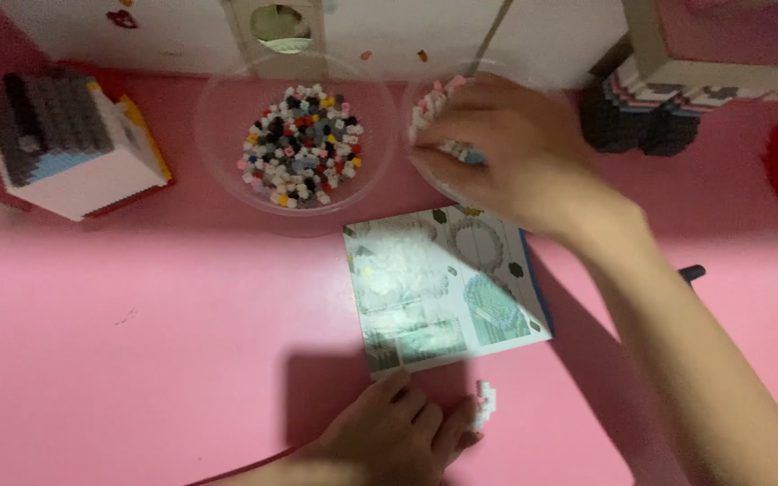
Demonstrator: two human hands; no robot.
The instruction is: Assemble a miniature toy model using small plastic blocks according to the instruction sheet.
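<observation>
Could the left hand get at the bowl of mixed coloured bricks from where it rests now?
Probably yes: the left hand rests low on the pink table, and only bare surface lies between it and the bowl.

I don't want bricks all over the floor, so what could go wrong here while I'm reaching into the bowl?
The right hand digs in the right clear bowl, and its wrist crosses the rim, so it may tip the bowl. The tiny white brick piece lies loose by the left hand; a nudge could scatter it. The forearm hangs over the instruction booklet and may drag it.
</observation>
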